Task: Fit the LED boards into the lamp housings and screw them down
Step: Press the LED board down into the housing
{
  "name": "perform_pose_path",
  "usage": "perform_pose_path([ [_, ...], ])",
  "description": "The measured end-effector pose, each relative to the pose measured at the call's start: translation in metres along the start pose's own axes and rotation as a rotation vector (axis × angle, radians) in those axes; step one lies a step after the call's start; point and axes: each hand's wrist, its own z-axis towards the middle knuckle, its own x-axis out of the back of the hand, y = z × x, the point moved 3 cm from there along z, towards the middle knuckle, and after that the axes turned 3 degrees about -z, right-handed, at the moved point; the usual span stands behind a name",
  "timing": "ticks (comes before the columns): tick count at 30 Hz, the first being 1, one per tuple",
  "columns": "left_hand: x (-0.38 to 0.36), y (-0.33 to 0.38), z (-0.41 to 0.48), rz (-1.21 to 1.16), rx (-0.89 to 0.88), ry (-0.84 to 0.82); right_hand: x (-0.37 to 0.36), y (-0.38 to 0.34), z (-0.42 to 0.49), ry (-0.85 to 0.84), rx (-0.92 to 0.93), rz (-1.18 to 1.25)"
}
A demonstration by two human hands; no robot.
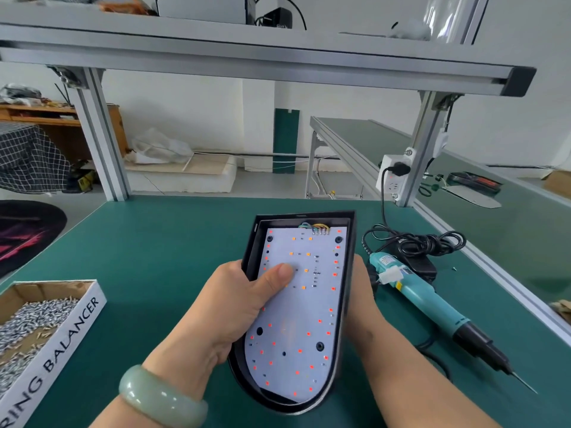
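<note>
- Nearest to me, the left hand (234, 307) wraps the left edge of the black lamp housing (347, 304) and lifts it off the green table (148, 248). A pale green bangle (160, 400) sits on that wrist.
- This grip is clamped: fingers curl under the housing's wall, while the thumb (278, 274) reaches over the rim and presses flat on the white LED board (296, 304). I judge the thumb is there to seat the board and stop it from sliding while the housing is tilted.
- The right hand (361, 291) is mostly hidden behind the housing's right wall. It appears to close on that wall as a support, though I cannot see its fingertips.
- The board lies inside the housing, its wired end (315, 228) at the far edge and its dark screw holes (319, 346) looking empty, so the screwing seems not yet done.
- Just right of the right grip, the teal electric screwdriver (432, 301) lies untouched on the table, its tip pointing toward the near right, handy for that hand.
- Well left of the left grip, an open cardboard box of screws (37, 322) waits within reach.
- Beyond the grips, the screwdriver's coiled black cable (414, 239) runs toward a white power socket (394, 177) on the frame post.
</note>
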Motion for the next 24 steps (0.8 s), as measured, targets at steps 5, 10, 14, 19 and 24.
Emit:
perform_pose_path([
  [5,0.000,-0.003,0.001,0.052,0.001,-0.020,0.000,-0.001,-0.001,-0.229,-0.029,0.071],
  [10,0.001,-0.003,0.002,0.058,0.001,-0.011,0.001,-0.009,-0.003,-0.225,-0.023,-0.017],
  [14,0.000,-0.002,0.000,0.076,0.004,-0.017,0.006,-0.008,0.000,-0.124,-0.026,-0.119],
  [19,-0.002,-0.004,0.001,0.087,0.020,0.001,0.015,-0.004,0.004,0.063,-0.036,-0.097],
  [24,0.005,-0.004,0.004,0.111,0.035,0.039,0.002,-0.005,-0.005,-0.026,0.058,-0.405],
])
